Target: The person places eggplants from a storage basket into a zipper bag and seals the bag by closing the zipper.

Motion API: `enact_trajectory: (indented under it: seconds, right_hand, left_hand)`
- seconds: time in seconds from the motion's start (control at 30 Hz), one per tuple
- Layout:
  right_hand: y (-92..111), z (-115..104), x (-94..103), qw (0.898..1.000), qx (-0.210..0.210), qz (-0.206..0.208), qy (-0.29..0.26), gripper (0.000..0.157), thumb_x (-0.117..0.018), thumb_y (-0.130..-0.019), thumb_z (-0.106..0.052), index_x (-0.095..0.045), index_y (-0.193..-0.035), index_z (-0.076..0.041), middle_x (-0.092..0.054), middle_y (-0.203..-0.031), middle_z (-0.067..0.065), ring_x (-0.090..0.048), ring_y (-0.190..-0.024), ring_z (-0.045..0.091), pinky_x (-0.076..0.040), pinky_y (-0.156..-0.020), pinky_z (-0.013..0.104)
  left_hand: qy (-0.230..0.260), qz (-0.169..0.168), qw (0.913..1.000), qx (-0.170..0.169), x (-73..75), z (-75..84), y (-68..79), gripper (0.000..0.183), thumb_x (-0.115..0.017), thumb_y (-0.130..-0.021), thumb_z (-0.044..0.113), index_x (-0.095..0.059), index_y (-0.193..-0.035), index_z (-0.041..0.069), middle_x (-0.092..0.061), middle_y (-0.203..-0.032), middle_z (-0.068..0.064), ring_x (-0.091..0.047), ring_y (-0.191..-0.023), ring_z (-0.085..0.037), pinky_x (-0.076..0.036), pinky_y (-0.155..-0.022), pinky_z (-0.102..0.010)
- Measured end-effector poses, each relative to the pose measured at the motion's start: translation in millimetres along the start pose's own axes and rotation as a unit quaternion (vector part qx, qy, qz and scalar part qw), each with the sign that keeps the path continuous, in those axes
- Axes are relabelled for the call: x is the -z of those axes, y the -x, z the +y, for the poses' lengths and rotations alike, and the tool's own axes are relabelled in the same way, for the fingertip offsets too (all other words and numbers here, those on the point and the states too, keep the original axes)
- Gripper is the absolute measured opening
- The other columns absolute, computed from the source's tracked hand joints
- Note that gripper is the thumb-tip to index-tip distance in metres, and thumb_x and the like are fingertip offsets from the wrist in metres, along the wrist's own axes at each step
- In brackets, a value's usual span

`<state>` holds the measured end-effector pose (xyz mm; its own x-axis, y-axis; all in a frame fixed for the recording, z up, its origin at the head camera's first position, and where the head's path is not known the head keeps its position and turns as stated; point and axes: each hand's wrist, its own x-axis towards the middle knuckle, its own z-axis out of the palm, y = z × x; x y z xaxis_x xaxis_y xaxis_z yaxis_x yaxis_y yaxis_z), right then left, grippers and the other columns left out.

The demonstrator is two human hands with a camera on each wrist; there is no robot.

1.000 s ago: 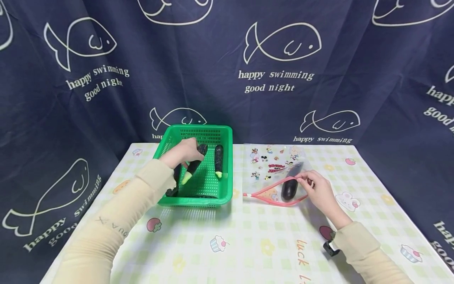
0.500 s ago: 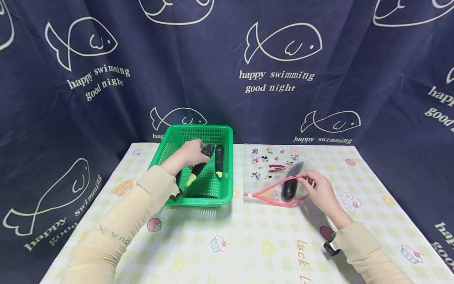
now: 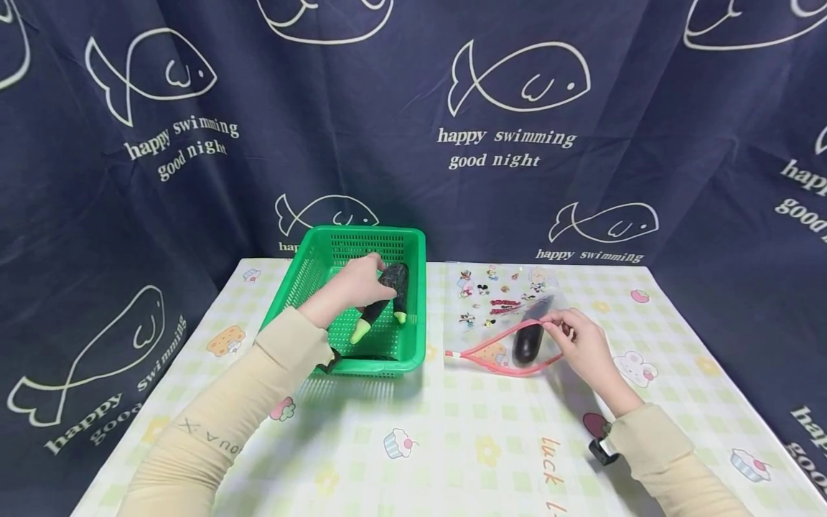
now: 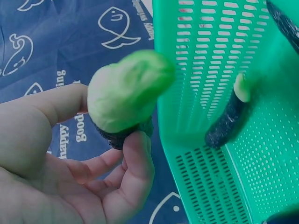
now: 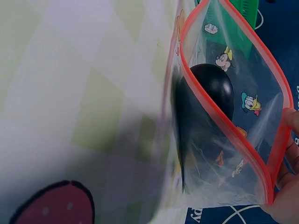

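My left hand (image 3: 358, 282) holds a dark eggplant (image 4: 122, 93) with a pale green stem end, thumb on one side and fingers on the other. It is above the green basket (image 3: 354, 367), stem end tilted down toward me. Another eggplant (image 3: 401, 291) lies beside it at the basket's right wall. My right hand (image 3: 579, 346) pinches the red-edged mouth of a clear zip bag (image 3: 481, 309) printed with cartoon figures. The mouth gapes toward me. Inside lies a smooth black eggplant (image 5: 214, 86).
More dark vegetables lie at the basket's near side, one partly behind my left sleeve (image 3: 327, 360). A checked tablecloth (image 3: 452, 445) covers the table. Behind hangs a navy curtain (image 3: 388, 172) with white fish prints.
My left hand has moved right and slightly up with the eggplant, from the basket's middle toward its right side. The right hand and bag have stayed in place.
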<state>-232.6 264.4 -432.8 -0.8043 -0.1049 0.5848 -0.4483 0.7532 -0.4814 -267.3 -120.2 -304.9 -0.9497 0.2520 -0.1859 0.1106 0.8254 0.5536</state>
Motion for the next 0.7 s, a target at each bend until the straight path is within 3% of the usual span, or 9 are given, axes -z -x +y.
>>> enact_trajectory:
  seconds: [0.1, 0.3, 0.53, 0.7]
  right_hand:
    - [0, -1, -0.2, 1.000, -0.001, -0.001, -0.001, 0.007, -0.069, -0.085, -0.009, -0.069, -0.091, -0.012, -0.050, -0.072, -0.004, -0.040, -0.061, 0.001, -0.034, -0.052, 0.015]
    - [1, -1, -0.1, 1.000, -0.006, -0.004, 0.002, 0.008, -0.069, -0.084, -0.009, -0.069, -0.091, -0.013, -0.049, -0.071, -0.005, -0.039, -0.060, 0.001, -0.035, -0.052, 0.015]
    - [1, -1, -0.1, 1.000, -0.003, 0.001, -0.003, 0.009, -0.069, -0.084, -0.007, -0.069, -0.091, -0.012, -0.050, -0.072, -0.005, -0.040, -0.061, 0.001, -0.035, -0.052, 0.014]
    - [2, -1, -0.1, 1.000, -0.005, 0.000, -0.006, 0.009, -0.069, -0.084, -0.007, -0.069, -0.091, -0.012, -0.050, -0.072, -0.005, -0.040, -0.061, 0.001, -0.035, -0.052, 0.014]
  left_hand:
    - [0.003, 0.003, 0.9999, -0.014, -3.6, 1.2, 0.1, 0.054, -0.065, -0.086, 0.025, -0.041, -0.129, 0.004, -0.062, -0.081, -0.010, -0.061, -0.054, -0.020, -0.052, -0.055, -0.033]
    - [-0.006, 0.001, 0.9995, -0.030, -11.7, 4.3, 0.1, 0.051, -0.064, -0.086, 0.027, -0.043, -0.127, 0.006, -0.061, -0.071, -0.007, -0.050, -0.047, -0.014, -0.045, -0.053, -0.028]
    - [0.033, -0.004, 0.9987, -0.038, -17.9, 14.4, 2.6, 0.050, -0.067, -0.085, 0.023, -0.044, -0.125, 0.005, -0.060, -0.099, -0.014, -0.063, -0.060, -0.017, -0.052, -0.052, -0.028]
    - [0.028, -0.002, 0.9986, -0.044, -23.6, 19.9, 4.1, 0.050, -0.068, -0.084, 0.023, -0.045, -0.125, 0.006, -0.061, -0.097, -0.014, -0.063, -0.063, -0.017, -0.051, -0.051, -0.026]
